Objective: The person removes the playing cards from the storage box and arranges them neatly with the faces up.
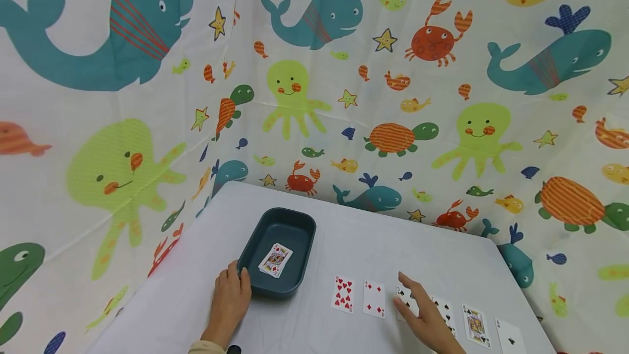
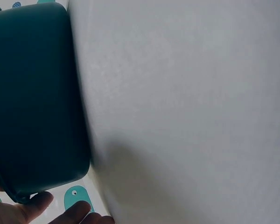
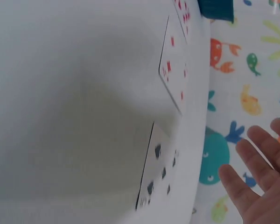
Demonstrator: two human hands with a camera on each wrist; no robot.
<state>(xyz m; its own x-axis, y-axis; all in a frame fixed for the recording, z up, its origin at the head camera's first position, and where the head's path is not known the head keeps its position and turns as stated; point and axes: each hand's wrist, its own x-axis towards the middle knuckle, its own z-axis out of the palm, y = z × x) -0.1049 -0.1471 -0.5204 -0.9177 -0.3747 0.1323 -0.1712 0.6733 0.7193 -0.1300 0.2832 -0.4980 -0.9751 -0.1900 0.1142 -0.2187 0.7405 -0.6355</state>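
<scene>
My left hand (image 1: 230, 299) grips the near-left rim of a dark teal plastic tub (image 1: 280, 287), thumb and fingers at its edge. Inside the tub lies a small stack of playing cards (image 1: 276, 260), a red-suit face card on top. To the right, my right hand (image 1: 423, 318) hovers over a row of face-up cards with its fingers spread, holding nothing. It partly covers the five of spades (image 1: 402, 293) and a black-suit card (image 1: 446, 313). In the right wrist view, the five of spades (image 3: 159, 163) and four of diamonds (image 3: 174, 67) lie flat below the hand.
Left of the hand are the ten of hearts (image 1: 343, 294) and four of diamonds (image 1: 374, 299). A face card (image 1: 476, 325) and a low black card (image 1: 510, 336) continue the row rightward. A sea-animal curtain (image 1: 344, 97) hangs behind the white table (image 1: 373, 245).
</scene>
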